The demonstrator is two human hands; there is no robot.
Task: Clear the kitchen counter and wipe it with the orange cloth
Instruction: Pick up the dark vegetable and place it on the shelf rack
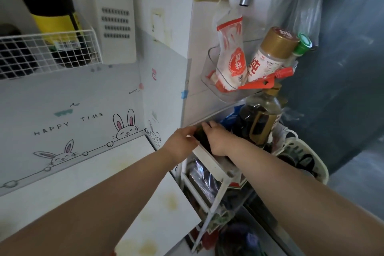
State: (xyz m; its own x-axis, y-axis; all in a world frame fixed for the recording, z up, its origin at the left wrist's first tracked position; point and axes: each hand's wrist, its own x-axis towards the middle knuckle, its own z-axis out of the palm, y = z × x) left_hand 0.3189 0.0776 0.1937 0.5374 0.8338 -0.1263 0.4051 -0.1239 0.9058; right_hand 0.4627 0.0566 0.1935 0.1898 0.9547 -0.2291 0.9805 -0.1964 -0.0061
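The white kitchen counter point(116, 174) runs from the lower left to the wall corner and shows yellowish stains. Both arms reach past its right end to a white rack point(209, 159). My left hand point(181, 142) and my right hand point(218, 140) both grip a small dark object point(200, 136) at the top shelf of that rack. What the dark object is cannot be made out. No orange cloth is in view.
A large dark bottle point(259, 118) stands on the rack just right of my hands. Above it a clear wall holder point(218, 87) carries a seasoning pouch and a gold-capped jar point(270, 56). A white wire basket point(47, 52) hangs upper left. A white plastic basket point(307, 156) sits at right.
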